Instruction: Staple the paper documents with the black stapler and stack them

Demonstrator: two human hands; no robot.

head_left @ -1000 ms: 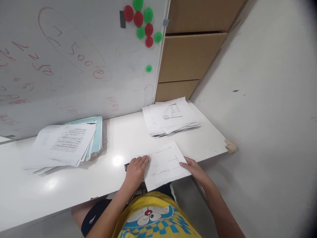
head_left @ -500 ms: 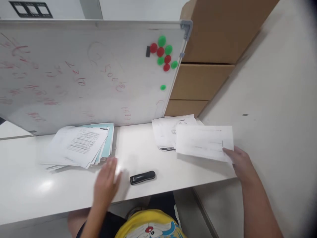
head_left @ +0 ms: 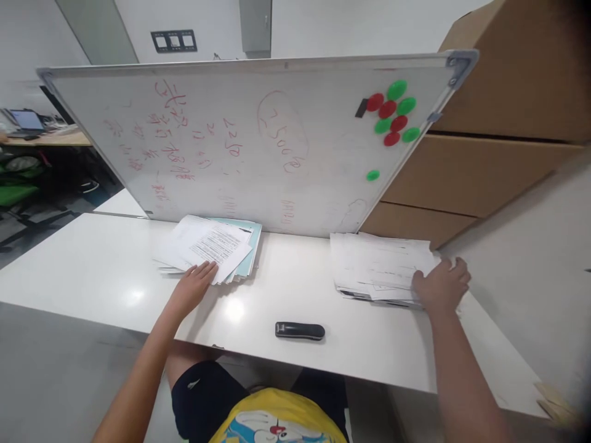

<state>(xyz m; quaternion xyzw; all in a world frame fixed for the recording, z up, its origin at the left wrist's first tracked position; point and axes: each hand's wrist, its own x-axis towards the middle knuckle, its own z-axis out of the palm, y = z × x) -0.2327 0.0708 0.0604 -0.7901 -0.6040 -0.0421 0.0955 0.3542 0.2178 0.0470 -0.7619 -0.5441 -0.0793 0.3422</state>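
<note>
My left hand (head_left: pixel 197 282) rests with flat, stretched fingers on the front edge of a stack of papers (head_left: pixel 203 240). The top sheet there bears printed text, and light-blue sheets (head_left: pixel 249 255) stick out at the stack's right side. At the right end of another paper pile (head_left: pixel 378 264) is my right hand (head_left: pixel 442 285), fingers apart, its thumb side touching the sheets. The pile's top sheet lies over others whose front edges are uneven. Between the two stacks, closer to the table's front edge, lies a black stapler (head_left: pixel 300 331), touched by neither hand.
A whiteboard (head_left: pixel 318 166) with red writing and red and green magnets leans behind both stacks on the white table (head_left: pixel 277 277). Cardboard boxes (head_left: pixel 429 172) stand behind its right side, next to the wall. A green chair (head_left: pixel 18 192) and a laptop (head_left: pixel 28 120) are far left.
The sheet that my right hand held now lies on the right pile, and those fingers have spread. My left hand has come onto the left stack. The view has turned left.
</note>
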